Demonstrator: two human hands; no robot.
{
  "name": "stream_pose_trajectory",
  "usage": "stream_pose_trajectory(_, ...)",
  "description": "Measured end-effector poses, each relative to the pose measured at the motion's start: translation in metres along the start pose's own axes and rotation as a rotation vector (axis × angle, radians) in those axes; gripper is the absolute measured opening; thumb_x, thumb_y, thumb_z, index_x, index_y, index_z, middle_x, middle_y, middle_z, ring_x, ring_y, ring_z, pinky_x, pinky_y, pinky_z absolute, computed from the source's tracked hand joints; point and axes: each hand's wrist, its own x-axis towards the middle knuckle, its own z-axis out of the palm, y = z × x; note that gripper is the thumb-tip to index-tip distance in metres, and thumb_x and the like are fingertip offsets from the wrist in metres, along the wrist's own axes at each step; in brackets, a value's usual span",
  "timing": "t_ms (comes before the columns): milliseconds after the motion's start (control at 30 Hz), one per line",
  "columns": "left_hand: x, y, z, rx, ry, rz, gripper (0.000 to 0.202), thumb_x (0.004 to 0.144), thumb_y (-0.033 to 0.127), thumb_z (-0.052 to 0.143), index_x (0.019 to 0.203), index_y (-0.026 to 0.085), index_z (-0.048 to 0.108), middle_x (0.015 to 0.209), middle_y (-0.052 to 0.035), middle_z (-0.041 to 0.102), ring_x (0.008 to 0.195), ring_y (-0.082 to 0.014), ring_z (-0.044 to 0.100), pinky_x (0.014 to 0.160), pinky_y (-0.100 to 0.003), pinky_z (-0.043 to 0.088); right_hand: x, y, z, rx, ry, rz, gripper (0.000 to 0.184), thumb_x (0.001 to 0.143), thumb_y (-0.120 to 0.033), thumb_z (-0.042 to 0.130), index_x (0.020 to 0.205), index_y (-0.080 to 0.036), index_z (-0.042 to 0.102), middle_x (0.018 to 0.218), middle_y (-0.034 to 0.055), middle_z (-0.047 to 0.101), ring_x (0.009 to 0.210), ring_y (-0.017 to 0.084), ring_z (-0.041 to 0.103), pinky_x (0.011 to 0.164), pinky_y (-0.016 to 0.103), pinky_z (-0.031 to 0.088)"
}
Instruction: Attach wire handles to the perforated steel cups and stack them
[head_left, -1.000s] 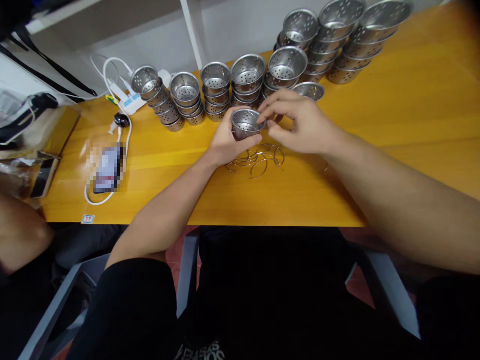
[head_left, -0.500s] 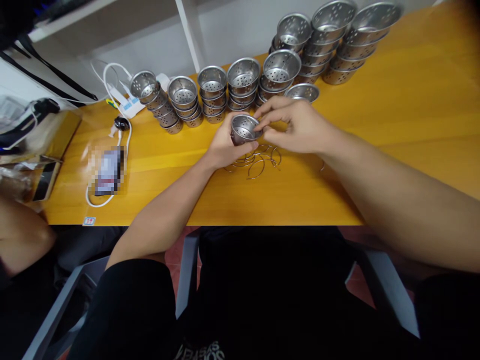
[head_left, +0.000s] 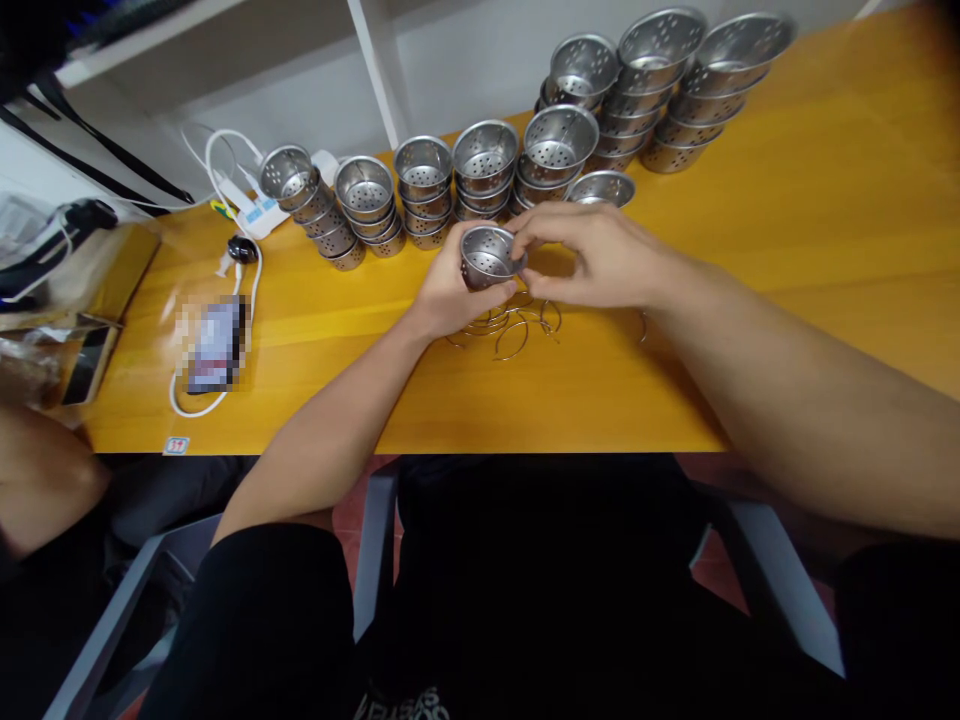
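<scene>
Left hand (head_left: pixel 448 292) still gripping a cup (head_left: pixel 489 262), right hand (head_left: pixel 600 262) curling its fingers more than before at the rim, whether pinching anything I cannot tell, wires (head_left: pixel 493 321) lying near.

We're looking at a black top (head_left: pixel 487 660) with short sleeves (head_left: pixel 262 590), pale lettering (head_left: pixel 412 704) low on the front (too cropped for us to read whole), bare left hand (head_left: pixel 454 290) and bare right hand (head_left: pixel 596 255)!
</scene>
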Motion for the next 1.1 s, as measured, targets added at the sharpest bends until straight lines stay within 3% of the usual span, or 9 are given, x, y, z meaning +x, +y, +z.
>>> stream_pose_trajectory(100,-0.002,0.007,-0.001,-0.012,-0.013,-0.022,0.099,0.104,0.077,0.101,0.175,0.026,0.055,0.16,-0.0171,0.08,0.146,-0.035,0.085,0.136,-0.064,0.072,-0.001,-0.001,-0.002,0.004,-0.044,-0.014,0.033,0.108,-0.069,0.093,0.121,-0.039,0.087,0.154,0.0072,0.092,0.144,0.046,0.086,0.134,0.08,0.07)
stream_pose_trajectory(233,-0.004,0.009,-0.006,0.024,-0.059,-0.029,0.103,0.104,0.08,0.098,0.178,0.025,0.051,0.159,-0.0167,0.078,0.155,-0.0391,0.081,0.142,-0.069,0.066,-0.004,0.005,-0.003,0.049,-0.057,0.021,0.04,0.112,-0.08,0.091,0.127,-0.044,0.095,0.163,0.0046,0.089,0.152,0.048,0.082,0.141,0.083,0.063)
stream_pose_trajectory(500,-0.002,0.012,-0.006,0.008,-0.023,0.0,0.1,0.103,0.082,0.1,0.172,0.024,0.057,0.156,-0.0138,0.079,0.148,-0.0344,0.084,0.139,-0.063,0.069,-0.006,0.011,0.007,0.049,-0.045,-0.08,0.034,0.116,-0.064,0.085,0.136,-0.04,0.1,0.163,0.0109,0.082,0.154,0.049,0.082,0.135,0.084,0.068)
stream_pose_trajectory(600,-0.002,0.013,-0.003,-0.005,0.002,0.021,0.098,0.105,0.085,0.096,0.172,0.026,0.056,0.158,-0.014,0.079,0.145,-0.0324,0.086,0.135,-0.06,0.072,-0.006,0.005,0.01,0.009,-0.065,-0.022,0.036,0.11,-0.059,0.09,0.142,-0.045,0.097,0.167,0.0103,0.079,0.158,0.05,0.077,0.14,0.088,0.064)
stream_pose_trajectory(733,-0.002,0.01,0.0,0.011,-0.014,0.033,0.097,0.107,0.085,0.094,0.175,0.029,0.051,0.162,-0.0136,0.077,0.148,-0.0315,0.085,0.134,-0.056,0.073,-0.006,-0.001,0.01,0.023,-0.077,0.035,0.042,0.107,-0.067,0.095,0.144,-0.047,0.093,0.169,0.0094,0.078,0.159,0.052,0.073,0.145,0.09,0.058)
stream_pose_trajectory(833,-0.004,0.007,0.002,0.021,-0.03,0.063,0.102,0.11,0.084,0.089,0.183,0.03,0.042,0.166,-0.014,0.073,0.15,-0.0321,0.085,0.134,-0.056,0.073,-0.005,-0.004,0.008,0.023,-0.041,0.042,0.056,0.104,-0.074,0.095,0.152,-0.047,0.089,0.171,0.0106,0.078,0.158,0.053,0.074,0.145,0.09,0.058)
stream_pose_trajectory(933,-0.005,0.007,0.003,0.073,-0.044,0.121,0.111,0.117,0.089,0.076,0.195,0.031,0.022,0.175,-0.0167,0.063,0.159,-0.0343,0.082,0.135,-0.058,0.072,-0.005,-0.008,0.007,0.012,-0.019,0.059,0.073,0.102,-0.081,0.096,0.166,-0.049,0.081,0.175,0.0095,0.079,0.161,0.053,0.073,0.141,0.088,0.062)
stream_pose_trajectory(1033,-0.005,0.011,0.003,0.17,-0.057,0.178,0.123,0.117,0.096,0.068,0.199,0.033,0.003,0.185,-0.02,0.053,0.175,-0.0395,0.074,0.142,-0.063,0.067,-0.004,-0.009,0.013,0.015,0.037,-0.022,0.088,0.103,-0.076,0.099,0.179,-0.04,0.074,0.172,0.0161,0.08,0.156,0.053,0.077,0.137,0.084,0.066)
stream_pose_trajectory(1100,-0.004,0.016,0.005,0.196,-0.05,0.198,0.125,0.116,0.098,0.067,0.199,0.032,0.0,0.186,-0.0207,0.051,0.181,-0.0425,0.068,0.147,-0.068,0.063,-0.003,-0.011,0.015,0.009,0.064,-0.071,0.091,0.103,-0.072,0.102,0.182,-0.036,0.073,0.169,0.0194,0.08,0.153,0.053,0.078,0.138,0.082,0.065)
